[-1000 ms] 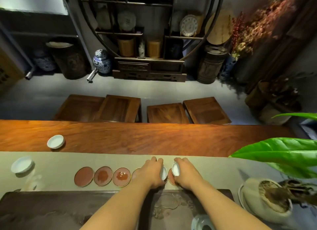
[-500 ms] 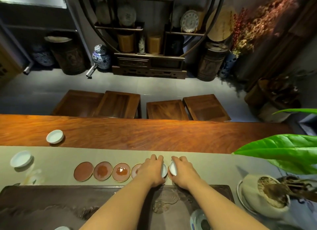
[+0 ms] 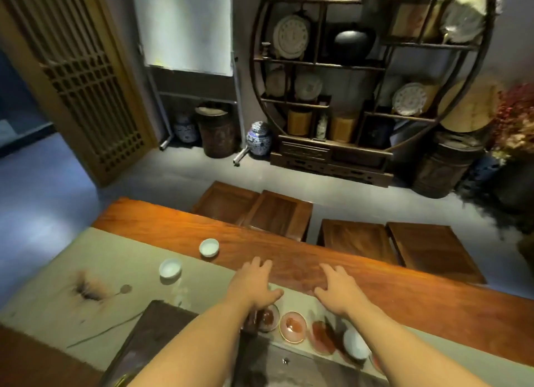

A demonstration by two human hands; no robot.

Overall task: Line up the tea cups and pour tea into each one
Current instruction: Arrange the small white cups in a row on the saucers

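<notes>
Two white tea cups stand apart at the left: one point(image 3: 170, 268) on the grey-green runner point(image 3: 95, 259), the other point(image 3: 209, 247) on the bare wooden table point(image 3: 404, 300). A third white cup point(image 3: 356, 344) sits on a reddish coaster in the row of round coasters point(image 3: 293, 326) along the runner's near side. My left hand point(image 3: 254, 284) hovers open above the left end of that row, hiding part of it. My right hand point(image 3: 336, 292) hovers open over the runner's far edge, holding nothing. No teapot is in sight.
A dark tea tray point(image 3: 161, 337) lies under my forearms. Four wooden stools point(image 3: 278, 213) stand beyond the table. A round display shelf point(image 3: 372, 77) with plates and jars, a whiteboard point(image 3: 185, 31) and a lattice door point(image 3: 78, 77) fill the back.
Both hands have let go of the cups they held and lifted, fingers spread, moving left. The camera has swung left and up, so the coaster row now sits lower right.
</notes>
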